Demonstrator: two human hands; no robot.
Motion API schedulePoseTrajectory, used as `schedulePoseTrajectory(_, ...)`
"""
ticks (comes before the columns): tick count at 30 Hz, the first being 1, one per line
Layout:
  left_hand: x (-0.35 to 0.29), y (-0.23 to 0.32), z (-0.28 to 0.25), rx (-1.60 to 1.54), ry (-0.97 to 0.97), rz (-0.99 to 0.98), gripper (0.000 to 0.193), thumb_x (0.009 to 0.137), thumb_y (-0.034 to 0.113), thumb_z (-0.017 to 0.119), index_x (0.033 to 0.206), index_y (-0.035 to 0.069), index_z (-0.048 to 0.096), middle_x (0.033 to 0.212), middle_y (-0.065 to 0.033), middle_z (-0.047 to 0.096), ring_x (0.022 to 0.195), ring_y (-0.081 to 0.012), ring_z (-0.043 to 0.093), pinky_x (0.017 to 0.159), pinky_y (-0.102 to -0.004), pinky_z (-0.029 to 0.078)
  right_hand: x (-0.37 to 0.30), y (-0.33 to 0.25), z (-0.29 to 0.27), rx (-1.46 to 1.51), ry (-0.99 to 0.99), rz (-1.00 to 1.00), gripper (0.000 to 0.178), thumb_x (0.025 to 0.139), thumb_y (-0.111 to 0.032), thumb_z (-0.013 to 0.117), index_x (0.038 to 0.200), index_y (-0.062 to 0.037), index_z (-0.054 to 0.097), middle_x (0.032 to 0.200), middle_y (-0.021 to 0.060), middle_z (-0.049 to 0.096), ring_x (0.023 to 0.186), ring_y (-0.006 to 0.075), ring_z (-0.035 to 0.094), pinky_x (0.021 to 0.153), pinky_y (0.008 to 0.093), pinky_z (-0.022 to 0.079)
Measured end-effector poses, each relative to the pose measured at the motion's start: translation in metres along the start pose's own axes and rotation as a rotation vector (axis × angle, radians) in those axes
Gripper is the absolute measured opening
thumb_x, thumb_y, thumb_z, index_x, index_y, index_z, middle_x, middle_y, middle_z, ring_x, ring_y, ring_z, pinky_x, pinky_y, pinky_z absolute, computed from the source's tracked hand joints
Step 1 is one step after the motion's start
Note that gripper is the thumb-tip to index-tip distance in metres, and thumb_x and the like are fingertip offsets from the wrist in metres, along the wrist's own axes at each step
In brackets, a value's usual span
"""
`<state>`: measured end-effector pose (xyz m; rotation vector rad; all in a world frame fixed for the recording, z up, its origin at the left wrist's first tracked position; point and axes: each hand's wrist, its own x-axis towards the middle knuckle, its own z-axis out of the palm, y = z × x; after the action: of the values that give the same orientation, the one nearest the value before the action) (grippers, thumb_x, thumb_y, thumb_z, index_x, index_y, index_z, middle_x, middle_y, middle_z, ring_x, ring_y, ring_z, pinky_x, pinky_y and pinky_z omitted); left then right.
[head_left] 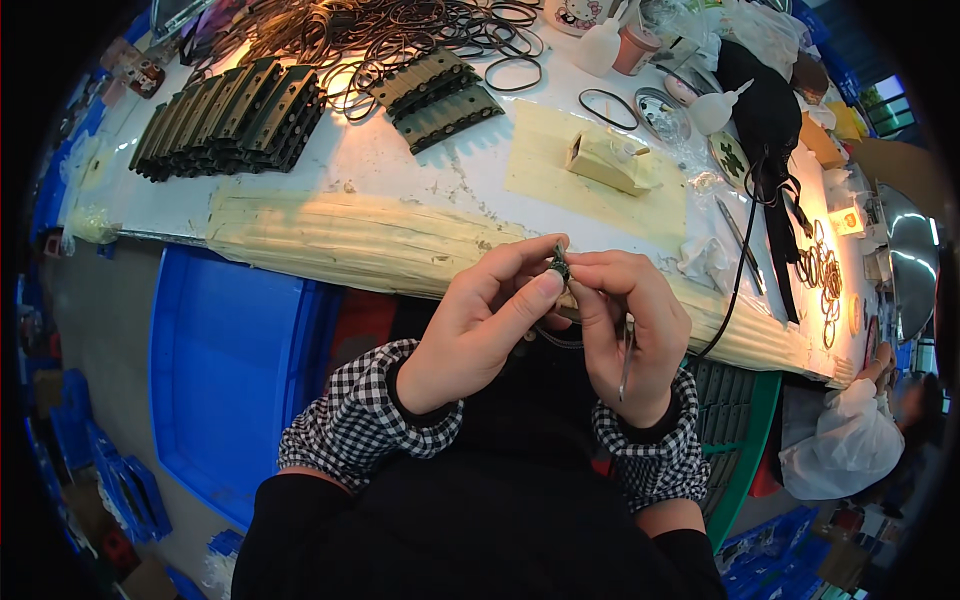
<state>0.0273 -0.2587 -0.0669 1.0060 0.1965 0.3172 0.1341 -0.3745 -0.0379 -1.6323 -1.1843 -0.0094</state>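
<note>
Both my hands meet in front of my body, near the table's front edge. My left hand (490, 320) pinches a small dark green part (560, 266) between thumb and fingers. The fingertips of my right hand (632, 318) close on the same part from the other side. A thin metal tool, perhaps tweezers (627, 357), is tucked in the right hand and points down along the palm. The fingers cover much of the small part, so its exact kind does not show. Checked sleeve covers sit on both forearms.
Stacked green slatted pieces (225, 118) and a second set (437, 97) lie on the white table, with dark loops (400, 35) behind. A tape-covered block (608, 165), squeeze bottles (714, 112) and a black cable (745, 255) are rightward. Below are a blue tray (225, 375) and another person (845, 440).
</note>
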Motion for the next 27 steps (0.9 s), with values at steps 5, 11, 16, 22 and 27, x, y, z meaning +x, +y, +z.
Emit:
schedulePoseTrajectory(5, 0.005, 0.006, 0.0, 0.02, -0.009, 0.01, 0.041, 0.097, 0.014, 0.052, 0.133, -0.003, 0.043, 0.11, -0.0071, 0.057, 0.098, -0.0111, 0.057, 0.087, -0.0266, 0.049, 0.003, 0.002, 0.001, 0.043, 0.029, -0.028, 0.015, 0.083, 0.008, 0.063, 0.097, 0.0007, 0.064, 0.091, 0.0132, 0.065, 0.067, 0.0152, 0.065, 0.052, 0.0232, 0.052)
schedulePoseTrajectory(11, 0.003, 0.011, -0.001, 0.01, -0.019, -0.047, 0.039, 0.099, 0.014, 0.048, 0.134, -0.003, 0.044, 0.12, -0.0089, 0.056, 0.111, -0.0128, 0.054, 0.096, -0.0287, 0.044, 0.001, -0.001, 0.0, 0.104, 0.02, 0.084, 0.018, 0.083, 0.009, 0.063, 0.099, 0.0003, 0.065, 0.093, 0.0117, 0.067, 0.071, 0.0158, 0.066, 0.051, 0.0227, 0.048)
schedulePoseTrajectory(16, 0.005, 0.014, 0.002, 0.058, 0.012, -0.034, 0.037, 0.099, 0.014, 0.049, 0.132, -0.003, 0.046, 0.119, -0.0079, 0.057, 0.11, -0.0123, 0.054, 0.097, -0.027, 0.041, 0.003, 0.001, 0.001, -0.012, 0.038, -0.043, 0.017, 0.081, 0.007, 0.065, 0.097, 0.0005, 0.066, 0.089, 0.013, 0.067, 0.074, 0.0215, 0.066, 0.058, 0.0271, 0.051)
schedulePoseTrajectory(22, 0.005, 0.01, -0.002, 0.077, 0.003, -0.017, 0.037, 0.098, 0.013, 0.051, 0.131, -0.003, 0.047, 0.118, -0.0079, 0.058, 0.111, -0.0121, 0.054, 0.097, -0.0277, 0.042, 0.002, 0.005, 0.001, -0.054, 0.026, -0.099, 0.016, 0.081, 0.006, 0.066, 0.096, 0.0008, 0.065, 0.087, 0.0135, 0.066, 0.072, 0.0235, 0.066, 0.061, 0.0284, 0.052)
schedulePoseTrajectory(27, 0.008, 0.011, 0.0, 0.15, -0.022, 0.02, 0.039, 0.096, 0.014, 0.056, 0.129, -0.003, 0.048, 0.105, -0.0066, 0.061, 0.097, -0.0097, 0.057, 0.085, -0.025, 0.047, 0.001, -0.004, -0.003, 0.078, 0.029, 0.125, 0.015, 0.081, 0.006, 0.065, 0.095, -0.0005, 0.065, 0.087, 0.0095, 0.066, 0.066, 0.014, 0.064, 0.055, 0.0242, 0.049)
